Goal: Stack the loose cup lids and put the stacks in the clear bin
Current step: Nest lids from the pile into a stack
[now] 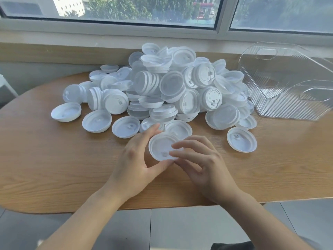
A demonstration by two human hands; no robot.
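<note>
- While both hands hover low over the table, they share one small stack of white lids, tilted so its hollow underside faces the camera.
- Left hand grips the stack at its left rim, fingers curled over the top edge and thumb under the bottom edge.
- Right hand pinches the stack's right side, its fingertips lying on the inner face and the thumb near the lower rim.
- How many lids the stack holds cannot be told; a few rims show at its upper edge.
- Just behind the hands lies the pile of loose lids, heaped in the middle and spreading flat toward the left and front.
- One lid lies apart, right of the hands, hollow side up.
- At the far right stands the bin, clear and ribbed, touching the pile's right edge; no lids show inside it.
- Behind the table runs a window with trees outside.
</note>
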